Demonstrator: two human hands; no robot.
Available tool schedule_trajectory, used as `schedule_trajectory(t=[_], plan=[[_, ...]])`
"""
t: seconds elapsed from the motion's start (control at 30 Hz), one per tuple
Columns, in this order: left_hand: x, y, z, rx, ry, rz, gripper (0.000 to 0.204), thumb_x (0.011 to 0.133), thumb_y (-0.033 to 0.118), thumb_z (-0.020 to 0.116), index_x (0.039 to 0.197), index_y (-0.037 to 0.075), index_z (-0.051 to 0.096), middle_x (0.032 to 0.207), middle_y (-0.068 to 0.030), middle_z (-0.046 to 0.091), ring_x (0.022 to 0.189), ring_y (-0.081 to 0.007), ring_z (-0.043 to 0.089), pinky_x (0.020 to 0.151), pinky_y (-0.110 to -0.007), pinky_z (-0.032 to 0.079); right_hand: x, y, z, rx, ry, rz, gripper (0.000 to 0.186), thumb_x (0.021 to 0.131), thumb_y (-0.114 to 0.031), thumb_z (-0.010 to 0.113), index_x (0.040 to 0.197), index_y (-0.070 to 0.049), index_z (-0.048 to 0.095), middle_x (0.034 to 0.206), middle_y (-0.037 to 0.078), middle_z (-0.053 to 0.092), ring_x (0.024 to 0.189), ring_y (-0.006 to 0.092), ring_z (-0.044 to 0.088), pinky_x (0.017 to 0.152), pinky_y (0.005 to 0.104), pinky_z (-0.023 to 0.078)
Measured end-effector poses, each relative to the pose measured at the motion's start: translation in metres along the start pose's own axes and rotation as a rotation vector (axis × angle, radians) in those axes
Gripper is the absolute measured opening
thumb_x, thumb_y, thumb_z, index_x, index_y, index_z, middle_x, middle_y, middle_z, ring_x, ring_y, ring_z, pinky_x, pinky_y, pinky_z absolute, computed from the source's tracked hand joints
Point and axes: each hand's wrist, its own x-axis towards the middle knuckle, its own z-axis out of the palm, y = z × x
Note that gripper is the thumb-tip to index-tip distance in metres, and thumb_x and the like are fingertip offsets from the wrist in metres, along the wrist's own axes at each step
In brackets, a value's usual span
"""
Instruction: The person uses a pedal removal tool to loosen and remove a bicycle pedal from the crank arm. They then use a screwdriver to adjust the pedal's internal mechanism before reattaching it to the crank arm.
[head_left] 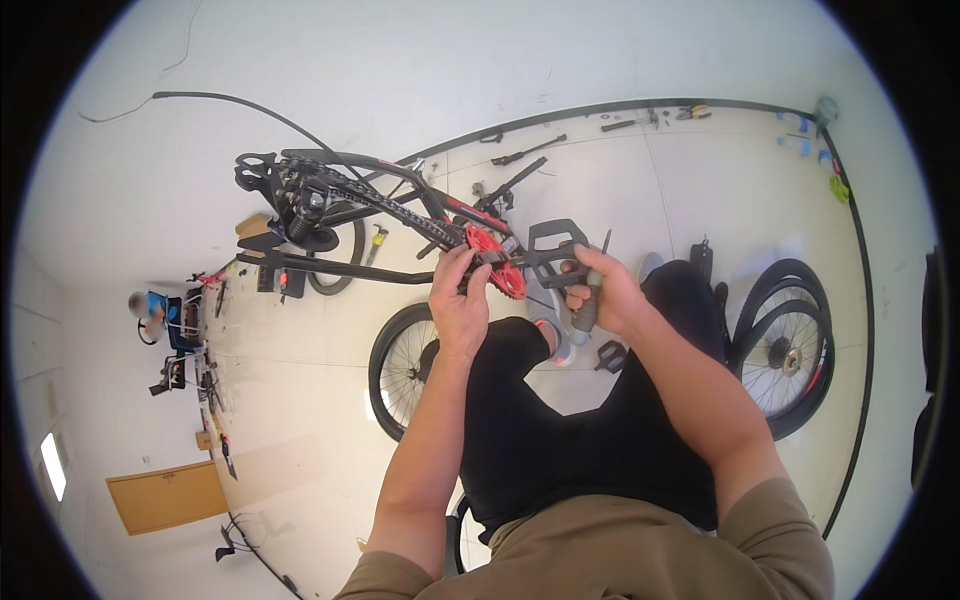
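We bring both hands to the red chainring [512, 283] of a dark bicycle frame [420, 200]. Our left hand [460, 305] curls its fingers and thumb close together, their tips at the dark crank arm [488, 259]; we cannot tell whether they clamp it or merely rest there. Our right hand [600, 290] is closed, thumb and forefinger pinching the outer end of a black pedal [548, 256] just right of the chainring, its axle pointing toward the crank arm, while the lower fingers wrap a screwdriver's grey-green handle [586, 316], shaft upward.
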Motion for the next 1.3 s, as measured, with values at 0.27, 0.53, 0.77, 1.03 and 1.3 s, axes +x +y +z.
schedule_trajectory(t=[0.27, 0.53, 0.77, 1.03, 1.3], plan=[[-0.009, -0.002, 0.004, -0.060, -0.044, 0.016, 0.032, 0.091, -0.002, 0.069, 0.123, -0.001, 0.067, 0.134, -0.0145, 0.057, 0.121, -0.0225, 0.057, 0.103, -0.032, 0.048, 0.018, -0.012, 0.015, -0.088, -0.206, -0.054, 0.037, 0.095, -0.030, 0.067, 0.123, -0.008, 0.057, 0.093, 0.003, 0.058, 0.057, 0.0106, 0.044, 0.057, 0.0290, 0.040], [-0.010, 0.001, -0.001, -0.029, -0.072, -0.019, 0.034, 0.094, -0.004, 0.065, 0.128, -0.002, 0.065, 0.136, -0.0149, 0.059, 0.124, -0.0220, 0.057, 0.103, -0.032, 0.049, 0.022, -0.024, 0.019, -0.159, -0.276, -0.015, 0.029, 0.094, -0.023, 0.068, 0.117, -0.005, 0.063, 0.090, 0.004, 0.061, 0.053, 0.0088, 0.043, 0.052, 0.0293, 0.040], [-0.011, 0.007, 0.001, -0.077, -0.051, -0.020, 0.032, 0.092, -0.005, 0.065, 0.124, -0.004, 0.065, 0.129, -0.0142, 0.062, 0.118, -0.0228, 0.060, 0.101, -0.033, 0.047, 0.023, -0.034, 0.024, -0.181, -0.276, -0.009, 0.027, 0.091, -0.014, 0.072, 0.115, -0.003, 0.063, 0.085, 0.006, 0.065, 0.051, 0.0092, 0.045, 0.047, 0.0273, 0.036], [-0.016, 0.015, 0.006, -0.074, -0.048, -0.208, 0.032, 0.101, 0.000, 0.059, 0.131, -0.009, 0.059, 0.121, -0.0128, 0.066, 0.103, -0.0188, 0.068, 0.097, -0.030, 0.052, 0.030, -0.040, 0.017, -0.255, -0.341, -0.032, 0.030, 0.093, -0.021, 0.072, 0.118, -0.005, 0.067, 0.089, 0.004, 0.061, 0.057, 0.0099, 0.046, 0.051, 0.0273, 0.041], [-0.017, 0.011, 0.007, -0.112, -0.008, -0.218, 0.032, 0.099, 0.003, 0.063, 0.129, -0.006, 0.063, 0.128, -0.0152, 0.062, 0.106, -0.0146, 0.065, 0.093, -0.026, 0.049, 0.033, -0.042, 0.022, -0.243, -0.340, -0.056, 0.025, 0.091, -0.020, 0.076, 0.102, -0.002, 0.063, 0.083, 0.005, 0.063, 0.051, 0.0088, 0.046, 0.046, 0.0269, 0.036]])
